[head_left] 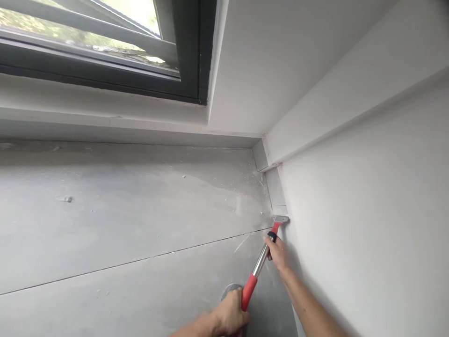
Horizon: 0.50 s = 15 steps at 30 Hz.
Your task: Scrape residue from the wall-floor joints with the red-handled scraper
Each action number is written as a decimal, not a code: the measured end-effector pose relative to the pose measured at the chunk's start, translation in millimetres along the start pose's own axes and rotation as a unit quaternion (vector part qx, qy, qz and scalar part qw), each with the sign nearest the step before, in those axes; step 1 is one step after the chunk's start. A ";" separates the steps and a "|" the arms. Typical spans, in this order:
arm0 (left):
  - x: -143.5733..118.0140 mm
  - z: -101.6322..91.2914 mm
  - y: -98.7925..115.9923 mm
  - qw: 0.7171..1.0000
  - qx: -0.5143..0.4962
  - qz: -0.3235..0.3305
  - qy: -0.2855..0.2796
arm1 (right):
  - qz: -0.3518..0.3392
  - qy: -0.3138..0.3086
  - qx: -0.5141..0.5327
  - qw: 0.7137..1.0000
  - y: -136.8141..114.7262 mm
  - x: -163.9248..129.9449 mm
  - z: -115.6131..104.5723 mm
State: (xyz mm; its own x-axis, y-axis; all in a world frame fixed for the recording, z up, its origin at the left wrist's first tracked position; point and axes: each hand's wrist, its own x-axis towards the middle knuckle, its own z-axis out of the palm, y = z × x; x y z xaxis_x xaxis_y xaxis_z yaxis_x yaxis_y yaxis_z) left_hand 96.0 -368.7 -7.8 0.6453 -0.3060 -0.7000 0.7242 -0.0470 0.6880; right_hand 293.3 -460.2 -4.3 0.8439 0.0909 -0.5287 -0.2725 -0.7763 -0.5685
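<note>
A long-handled floor scraper (260, 263) with a red grip, a metal shaft and a flat metal blade slants up toward the corner. Its blade touches the baseboard (276, 186) at the right wall. My left hand (231, 312) is closed around the lower end of the red grip. Higher up, near the black collar below the blade, my right hand (276, 252) wraps the shaft. Behind my left hand a round grey object (230, 289) shows only in part; I cannot tell what it is.
Grey floor tiles (133, 206) carry white specks, dust and a small lump (68, 199). A white wall (372, 201) rises close on the right, with a ledge above. A dark-framed window (191, 51) is at the upper left.
</note>
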 end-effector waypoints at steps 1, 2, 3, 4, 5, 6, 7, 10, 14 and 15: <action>-0.6 2.1 2.2 1.000 -0.011 -0.005 -0.010 | -0.001 0.008 0.003 1.000 -0.2 -0.7 -0.2; -1.1 6.8 1.6 1.000 -0.012 -0.010 -0.016 | 0.000 0.014 0.004 1.000 3.6 -5.2 -1.1; -1.3 13.4 -1.5 1.000 -0.002 -0.015 -0.017 | 0.002 0.017 0.003 1.000 10.6 -13.0 -2.5; -1.4 21.0 -6.6 1.000 0.016 -0.023 -0.014 | 0.006 0.014 0.003 1.000 20.0 -22.8 -4.1; -1.2 28.3 -12.7 0.999 0.034 -0.035 -0.014 | 0.011 0.011 0.004 1.000 30.3 -33.0 -5.8; -0.9 34.2 -18.5 0.997 0.047 -0.050 -0.016 | 0.017 0.008 0.005 1.000 39.8 -41.8 -7.3; -0.5 37.9 -22.9 0.996 0.054 -0.062 -0.018 | 0.025 0.004 0.006 1.000 46.7 -47.8 -8.6; -0.9 31.0 -19.4 0.997 0.054 -0.050 -0.010 | 0.026 -0.002 -0.007 1.000 40.7 -41.8 -10.5; -3.2 -1.1 16.9 0.999 -0.032 0.026 0.003 | -0.031 0.013 -0.036 0.999 -12.8 1.0 -8.0; -3.1 -6.3 24.4 0.997 -0.073 0.014 -0.022 | -0.038 0.015 -0.032 0.999 -22.9 8.7 -7.1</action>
State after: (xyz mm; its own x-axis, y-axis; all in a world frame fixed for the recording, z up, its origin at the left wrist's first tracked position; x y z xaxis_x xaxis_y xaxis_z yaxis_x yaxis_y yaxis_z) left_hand 113.3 -362.9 10.0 0.6564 -0.3459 -0.6704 0.7364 0.1006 0.6691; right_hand 310.2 -446.0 8.5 0.8747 0.1326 -0.4662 -0.1788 -0.8058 -0.5645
